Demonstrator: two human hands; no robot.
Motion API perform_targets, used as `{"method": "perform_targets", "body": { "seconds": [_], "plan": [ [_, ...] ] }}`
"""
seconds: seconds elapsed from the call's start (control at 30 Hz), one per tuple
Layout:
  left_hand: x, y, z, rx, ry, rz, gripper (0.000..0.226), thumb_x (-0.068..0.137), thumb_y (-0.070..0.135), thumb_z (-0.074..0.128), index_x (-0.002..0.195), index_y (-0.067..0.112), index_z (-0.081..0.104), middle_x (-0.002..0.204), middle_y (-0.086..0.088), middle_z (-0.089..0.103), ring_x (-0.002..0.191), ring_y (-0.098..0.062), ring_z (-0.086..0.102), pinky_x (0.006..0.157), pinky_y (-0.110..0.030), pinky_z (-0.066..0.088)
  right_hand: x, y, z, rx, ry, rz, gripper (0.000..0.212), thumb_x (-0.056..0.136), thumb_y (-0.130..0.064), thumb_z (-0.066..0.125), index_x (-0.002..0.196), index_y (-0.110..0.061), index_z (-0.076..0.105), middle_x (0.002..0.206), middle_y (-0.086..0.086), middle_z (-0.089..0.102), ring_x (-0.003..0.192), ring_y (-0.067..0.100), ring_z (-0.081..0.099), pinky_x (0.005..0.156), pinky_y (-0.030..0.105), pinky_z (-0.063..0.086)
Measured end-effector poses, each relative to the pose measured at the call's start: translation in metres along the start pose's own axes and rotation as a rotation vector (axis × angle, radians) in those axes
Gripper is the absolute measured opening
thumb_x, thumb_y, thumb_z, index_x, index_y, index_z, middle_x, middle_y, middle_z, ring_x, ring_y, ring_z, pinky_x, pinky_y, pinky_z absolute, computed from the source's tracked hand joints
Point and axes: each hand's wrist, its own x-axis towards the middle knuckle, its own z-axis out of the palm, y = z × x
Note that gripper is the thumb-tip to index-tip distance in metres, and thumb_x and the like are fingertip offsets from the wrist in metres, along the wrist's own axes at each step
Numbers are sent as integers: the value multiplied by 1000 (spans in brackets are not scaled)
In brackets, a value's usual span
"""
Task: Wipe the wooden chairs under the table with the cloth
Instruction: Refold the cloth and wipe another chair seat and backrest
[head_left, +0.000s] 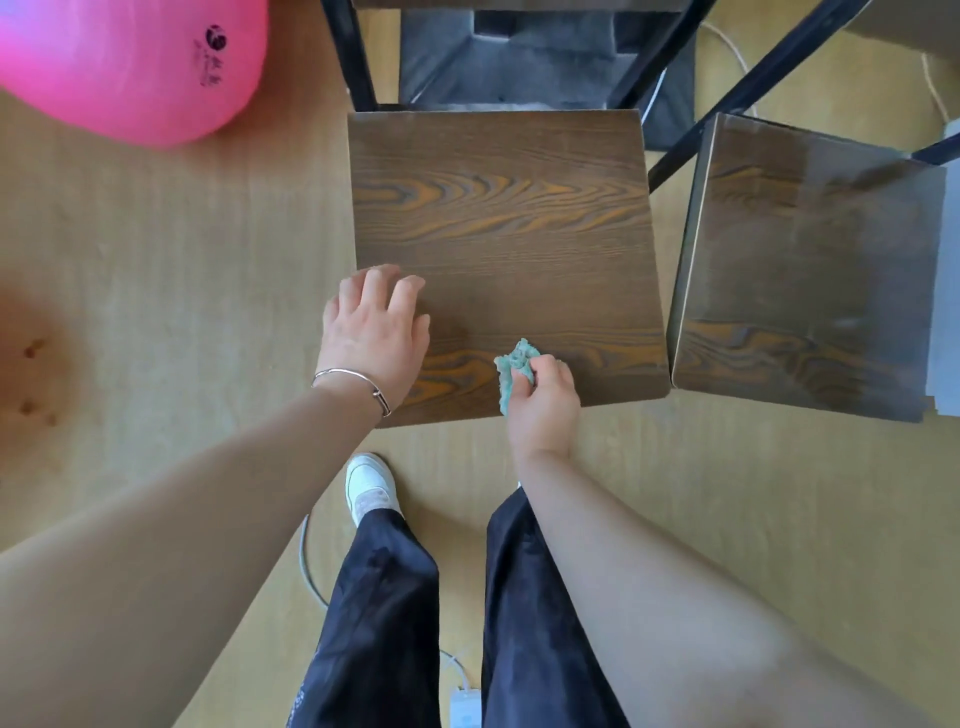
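Observation:
A dark wooden chair seat (509, 223) with orange grain fills the middle of the view, right in front of me. My left hand (376, 327) rests flat on its front left corner, fingers spread, a thin bracelet on the wrist. My right hand (543, 400) is closed around a crumpled teal cloth (514, 366), pressed on the seat near its front edge. A second wooden chair seat (810, 270) stands just to the right, almost touching the first.
Black metal table legs (353, 57) and a dark bag (545, 57) lie beyond the chair. A large pink ball (130, 62) sits at the upper left on the light wood floor. A white cable (311, 566) and my feet are below the seat.

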Motion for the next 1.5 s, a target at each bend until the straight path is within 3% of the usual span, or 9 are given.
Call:
{"method": "perform_targets", "body": {
  "seconds": [0.4,0.57,0.7,0.87,1.0,1.17,1.3,1.4,1.5],
  "plan": [
    [-38,-102,-11,-4,9,-153,39,93,30,50,130,18,50,136,-9,45,119,-38,38,93,-47,36,-91,-82,87,49,-329,-379,11,84,-5,61,94,-3,66,101,11,63,87,30,60,72,34,49],
    [-33,-104,-10,8,-18,-139,40,95,33,45,132,20,47,138,-7,42,121,-36,36,95,-46,35,-2,-85,46,-1,-120,-474,5,82,-6,67,86,-5,64,88,13,61,79,29,57,71,33,42],
    [-17,-96,-6,-27,-11,-132,40,95,33,44,133,20,46,138,-7,41,122,-35,35,96,-46,34,88,-96,36,-191,-94,-423,11,88,-16,62,94,-6,62,99,12,59,88,31,57,72,31,37],
    [-10,-98,-4,-20,-2,-125,39,96,33,43,133,20,46,138,-7,42,121,-35,37,94,-46,36,79,-99,56,-310,-61,-434,16,93,-19,55,105,-10,58,111,9,57,96,29,57,76,33,44],
    [-13,-99,-2,-13,-20,-131,39,94,32,45,131,20,47,136,-8,43,119,-36,38,94,-46,37,31,-90,69,-251,-231,-612,15,84,-14,59,97,-9,61,103,12,59,87,38,58,69,41,51],
    [-17,-90,-1,-10,-31,-138,39,94,31,48,131,19,49,135,-9,45,118,-37,38,92,-47,37,-33,-67,78,-301,-414,-834,14,78,-11,64,92,-10,64,93,11,60,72,33,58,59,37,53],
    [-14,-77,6,34,-52,-126,38,94,31,47,131,19,48,135,-9,44,118,-37,39,91,-48,38,-55,-48,73,-268,-518,-1003,19,77,-12,48,92,-10,61,88,9,57,70,29,54,49,38,50],
    [-4,-59,11,36,-55,-131,38,94,31,48,130,19,49,135,-9,44,117,-38,39,91,-47,38,-38,-43,50,-169,-566,-947,21,84,-19,47,96,-11,63,100,9,60,82,30,57,62,38,52],
    [12,-29,15,14,-41,-124,38,94,32,47,130,20,48,134,-9,44,116,-37,38,92,-47,36,23,-34,2,-77,-323,-693,16,90,-17,53,99,-7,63,106,10,59,92,29,57,72,34,46]
  ]
}}
